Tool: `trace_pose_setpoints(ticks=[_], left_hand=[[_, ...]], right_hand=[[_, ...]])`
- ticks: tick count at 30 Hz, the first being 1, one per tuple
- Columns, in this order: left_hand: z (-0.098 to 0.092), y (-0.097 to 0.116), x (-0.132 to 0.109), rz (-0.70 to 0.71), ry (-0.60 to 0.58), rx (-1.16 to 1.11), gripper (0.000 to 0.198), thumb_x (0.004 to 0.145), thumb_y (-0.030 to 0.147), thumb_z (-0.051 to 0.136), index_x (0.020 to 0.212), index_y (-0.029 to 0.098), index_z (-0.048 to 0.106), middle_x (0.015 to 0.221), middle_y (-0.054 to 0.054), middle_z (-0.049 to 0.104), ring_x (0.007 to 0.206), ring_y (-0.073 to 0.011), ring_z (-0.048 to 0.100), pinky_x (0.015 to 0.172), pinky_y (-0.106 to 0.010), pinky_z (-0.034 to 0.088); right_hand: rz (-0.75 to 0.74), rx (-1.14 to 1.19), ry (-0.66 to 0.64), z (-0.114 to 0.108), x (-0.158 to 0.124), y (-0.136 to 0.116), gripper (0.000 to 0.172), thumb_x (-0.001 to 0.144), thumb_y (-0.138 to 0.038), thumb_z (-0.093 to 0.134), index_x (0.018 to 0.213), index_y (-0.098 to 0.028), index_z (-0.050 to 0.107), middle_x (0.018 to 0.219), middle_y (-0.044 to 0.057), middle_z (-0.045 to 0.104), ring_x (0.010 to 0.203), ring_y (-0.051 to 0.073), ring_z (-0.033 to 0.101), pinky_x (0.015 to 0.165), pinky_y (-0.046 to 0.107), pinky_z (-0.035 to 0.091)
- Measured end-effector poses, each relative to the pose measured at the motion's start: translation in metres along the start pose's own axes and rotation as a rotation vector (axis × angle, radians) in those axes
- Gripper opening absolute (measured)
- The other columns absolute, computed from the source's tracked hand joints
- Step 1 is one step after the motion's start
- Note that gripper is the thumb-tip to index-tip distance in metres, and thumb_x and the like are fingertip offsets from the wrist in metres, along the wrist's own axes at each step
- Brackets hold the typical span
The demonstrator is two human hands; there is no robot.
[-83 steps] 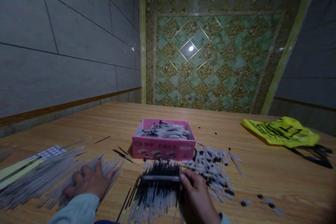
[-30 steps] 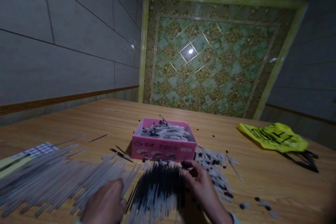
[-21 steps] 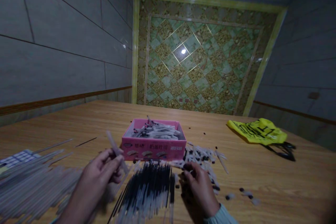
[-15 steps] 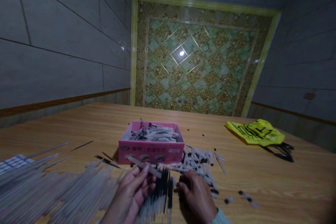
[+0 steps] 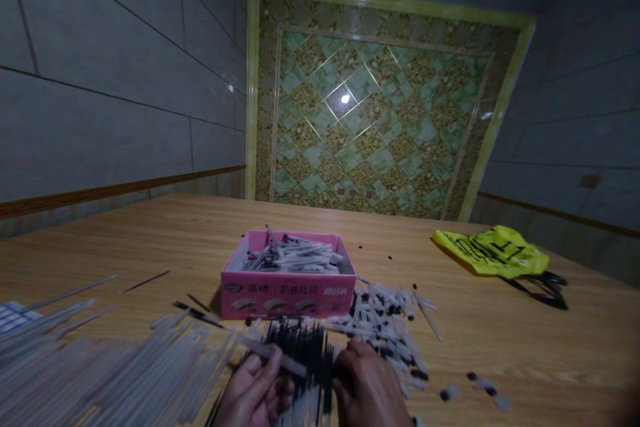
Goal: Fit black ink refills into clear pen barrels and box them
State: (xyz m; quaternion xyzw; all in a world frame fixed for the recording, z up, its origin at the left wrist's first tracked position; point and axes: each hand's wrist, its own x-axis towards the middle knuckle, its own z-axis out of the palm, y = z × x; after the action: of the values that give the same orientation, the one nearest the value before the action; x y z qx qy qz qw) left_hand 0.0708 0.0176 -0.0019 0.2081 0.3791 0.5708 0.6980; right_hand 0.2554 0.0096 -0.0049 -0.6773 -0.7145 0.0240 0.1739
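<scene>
My left hand [image 5: 260, 383] pinches a short translucent plastic tube [image 5: 280, 359] between thumb and fingers, tilted down to the right. Below it lies a bundle of thin black-tipped sticks [image 5: 303, 347], partly hidden by my hands. Closed and facing down, my right hand [image 5: 370, 383] is at the right side of this bundle; what its fingertips hold, if anything, I cannot make out. Just beyond both hands stands a pink box [image 5: 289, 297] containing many pale finished-looking tubes [image 5: 305, 257]. To the right of the box, small white-and-black pieces [image 5: 385, 320] lie in a loose heap.
Long translucent tubes [image 5: 115, 373] spread over the left of the wooden table [image 5: 165, 233]. A checked cloth [image 5: 17, 320] lies at the left edge. Farther right is a yellow bag [image 5: 493, 250] with black handles. A few stray pieces [image 5: 487, 387] lie at the right front.
Both hands appear lower in the view, the left still with the tube. My right hand has closed in on the black-tipped bundle. The camera view has shifted slightly.
</scene>
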Motion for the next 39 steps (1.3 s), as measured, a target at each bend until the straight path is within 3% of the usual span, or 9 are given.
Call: trace_pose_setpoints(ticks=[4,8,13,17,22,28,31,34,39], left_hand=[[-0.001,0.003,-0.001,0.011,0.001,0.016,0.036,0.054,0.017,0.082,0.081,0.016,0.058,0.061,-0.001,0.067,0.051,-0.0113,0.062,0.048,-0.019,0.051],[-0.001,0.005,-0.001,0.011,0.005,0.010,0.035,0.055,0.016,0.081,0.082,0.015,0.057,0.062,0.000,0.065,0.050,-0.0106,0.061,0.047,-0.019,0.051],[-0.001,0.005,-0.003,0.037,-0.028,0.029,0.029,0.063,0.016,0.076,0.084,0.014,0.056,0.064,-0.001,0.065,0.052,-0.0099,0.060,0.049,-0.019,0.051],[-0.007,0.011,0.001,0.121,-0.002,-0.009,0.027,0.065,0.013,0.074,0.086,0.013,0.057,0.068,-0.002,0.067,0.054,-0.0105,0.061,0.049,-0.020,0.051],[-0.013,0.014,0.008,0.179,0.054,-0.051,0.024,0.066,0.009,0.071,0.086,0.014,0.059,0.072,-0.001,0.068,0.056,-0.0108,0.062,0.050,-0.021,0.052],[-0.014,0.011,0.009,0.200,0.051,-0.044,0.023,0.065,0.010,0.072,0.084,0.014,0.060,0.070,0.000,0.067,0.055,-0.0110,0.062,0.049,-0.020,0.052],[-0.015,0.011,0.010,0.196,0.035,-0.053,0.025,0.065,0.011,0.073,0.086,0.015,0.060,0.072,0.000,0.068,0.055,-0.0112,0.063,0.050,-0.021,0.053],[-0.015,0.011,0.010,0.182,0.038,-0.081,0.022,0.066,0.010,0.072,0.083,0.015,0.060,0.070,0.000,0.068,0.054,-0.0116,0.063,0.049,-0.021,0.054],[-0.012,0.012,0.009,0.095,0.108,-0.206,0.014,0.074,0.000,0.060,0.080,0.013,0.059,0.064,-0.001,0.068,0.049,-0.0101,0.062,0.044,-0.019,0.052]], right_hand=[[-0.150,0.060,0.062,0.001,-0.002,0.003,0.022,0.064,-0.007,0.054,0.074,-0.023,0.064,0.082,0.003,0.061,0.079,0.019,0.058,0.059,0.025,0.035],[-0.448,0.130,0.010,-0.001,-0.002,0.003,0.024,0.066,-0.007,0.057,0.070,-0.028,0.068,0.078,-0.001,0.061,0.077,0.016,0.056,0.058,0.023,0.033],[-0.608,0.220,-0.034,-0.003,-0.001,0.002,0.024,0.073,-0.010,0.057,0.079,-0.029,0.070,0.089,-0.002,0.063,0.082,0.014,0.057,0.064,0.020,0.037],[-0.594,0.139,-0.018,0.001,0.001,-0.002,0.020,0.076,-0.015,0.057,0.088,-0.028,0.067,0.091,0.000,0.061,0.078,0.014,0.056,0.060,0.020,0.039],[-0.727,0.038,0.035,0.011,0.007,-0.010,0.051,0.077,-0.019,0.062,0.124,-0.033,0.049,0.114,-0.001,0.061,0.092,0.020,0.053,0.072,0.026,0.042],[-0.787,0.048,0.143,0.019,0.006,-0.012,0.007,0.083,-0.022,0.058,0.085,-0.024,0.064,0.081,0.003,0.064,0.079,0.016,0.054,0.063,0.022,0.042],[-0.789,0.125,0.230,0.015,0.004,-0.011,0.010,0.084,-0.026,0.057,0.076,-0.024,0.064,0.075,0.002,0.062,0.073,0.015,0.055,0.060,0.020,0.043],[-0.803,0.290,0.358,0.007,0.000,-0.012,0.010,0.085,-0.026,0.054,0.087,-0.024,0.064,0.075,0.004,0.063,0.068,0.015,0.058,0.058,0.021,0.045],[-0.714,0.661,0.534,-0.023,-0.012,-0.018,0.031,0.081,-0.005,0.053,0.103,-0.025,0.055,0.083,0.006,0.067,0.080,0.018,0.065,0.067,0.027,0.054]])
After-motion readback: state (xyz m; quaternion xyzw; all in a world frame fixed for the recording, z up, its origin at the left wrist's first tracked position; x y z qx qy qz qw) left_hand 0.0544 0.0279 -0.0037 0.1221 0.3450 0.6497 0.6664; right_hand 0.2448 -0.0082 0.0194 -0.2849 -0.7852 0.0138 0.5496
